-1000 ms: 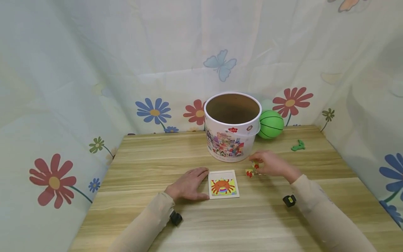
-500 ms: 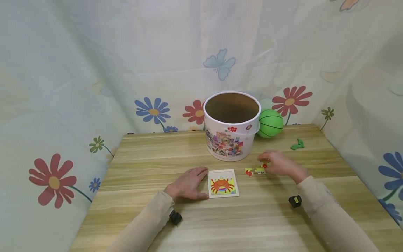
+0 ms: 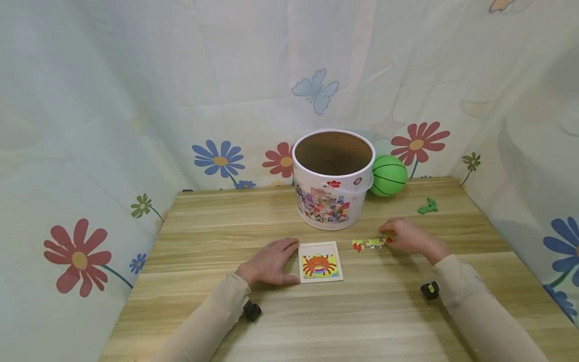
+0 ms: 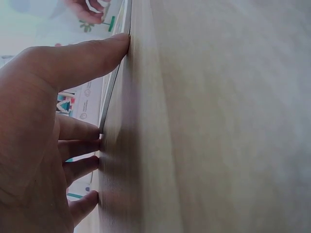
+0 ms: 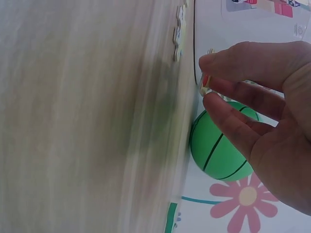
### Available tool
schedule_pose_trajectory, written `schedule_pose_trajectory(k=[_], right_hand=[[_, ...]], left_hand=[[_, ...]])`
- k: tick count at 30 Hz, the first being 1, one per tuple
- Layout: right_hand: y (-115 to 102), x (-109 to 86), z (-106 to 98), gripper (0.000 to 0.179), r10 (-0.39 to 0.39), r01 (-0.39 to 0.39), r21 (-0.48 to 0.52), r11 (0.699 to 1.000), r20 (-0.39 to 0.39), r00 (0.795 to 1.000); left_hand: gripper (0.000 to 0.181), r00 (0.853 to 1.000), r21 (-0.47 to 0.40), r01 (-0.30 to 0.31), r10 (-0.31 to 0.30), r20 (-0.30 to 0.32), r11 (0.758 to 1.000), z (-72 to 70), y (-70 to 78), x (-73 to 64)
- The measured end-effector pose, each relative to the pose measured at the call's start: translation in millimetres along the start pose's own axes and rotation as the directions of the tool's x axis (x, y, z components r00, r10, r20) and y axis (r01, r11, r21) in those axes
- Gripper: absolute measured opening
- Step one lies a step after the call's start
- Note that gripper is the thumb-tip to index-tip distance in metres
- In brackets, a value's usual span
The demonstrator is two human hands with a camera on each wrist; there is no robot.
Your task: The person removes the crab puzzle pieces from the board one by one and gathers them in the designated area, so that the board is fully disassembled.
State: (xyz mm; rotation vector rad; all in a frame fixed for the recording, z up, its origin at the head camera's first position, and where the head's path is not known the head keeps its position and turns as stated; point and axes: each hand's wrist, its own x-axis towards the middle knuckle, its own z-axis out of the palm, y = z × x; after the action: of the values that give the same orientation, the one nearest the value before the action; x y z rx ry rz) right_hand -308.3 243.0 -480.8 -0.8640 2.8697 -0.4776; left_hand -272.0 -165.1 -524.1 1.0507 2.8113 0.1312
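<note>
Head view, and at far left there's a red flower [image 3: 79, 257] on the pale curtain [image 3: 135, 60]. Moving right, a beige sleeve [image 3: 205, 319] leads to the left hand [image 3: 271, 262], thumb and fingers spread, tips touching the left edge of a square white-framed puzzle tray [image 3: 318, 248]. The tray lies flat on the wood-grain table [image 3: 226, 216], an orange crab picture [image 3: 319, 265] filling its lower part, bare backing above. Behind it stands a white printed bucket [image 3: 329, 206], upright and open-topped. On we go: a red-and-yellow puzzle piece [image 3: 357, 245] lies near the tray, a yellow piece [image 3: 374, 243] just right of it. And here's the right hand [image 3: 411, 238], pinching another red-and-yellow piece [image 5: 205, 80] between thumb and fingertips at the row's right end; whether it touches its neighbour, I can't tell. Behind that hand, a green ball [image 3: 389, 176] sits just beside the bucket. Farther right lies a small green toy [image 3: 427, 205].
</note>
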Motion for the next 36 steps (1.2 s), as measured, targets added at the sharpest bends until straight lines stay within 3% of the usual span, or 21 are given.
schedule_pose_trajectory(k=[7, 14, 36], right_hand=[[5.4, -2.1, 1.1, 0.04, 0.003, -0.003, 0.011, 1.0, -0.007, 1.0], [7.8, -5.1, 6.0, 0.039, -0.021, 0.02, -0.053, 0.998, -0.033, 0.999], [14.3, -5.1, 14.6, 0.037, 0.034, -0.033, -0.065, 0.997, 0.024, 0.999]], left_hand=[[0.099, 1.0, 0.005, -0.011, 0.011, -0.014, 1.0, -1.9, -2.6, 0.5], [0.1, 1.0, -0.007, -0.012, 0.011, -0.007, 1.0, -1.4, -1.6, -0.5], [0.1, 1.0, -0.015, 0.017, -0.016, 0.018, 1.0, 4.9, -3.0, 2.3]])
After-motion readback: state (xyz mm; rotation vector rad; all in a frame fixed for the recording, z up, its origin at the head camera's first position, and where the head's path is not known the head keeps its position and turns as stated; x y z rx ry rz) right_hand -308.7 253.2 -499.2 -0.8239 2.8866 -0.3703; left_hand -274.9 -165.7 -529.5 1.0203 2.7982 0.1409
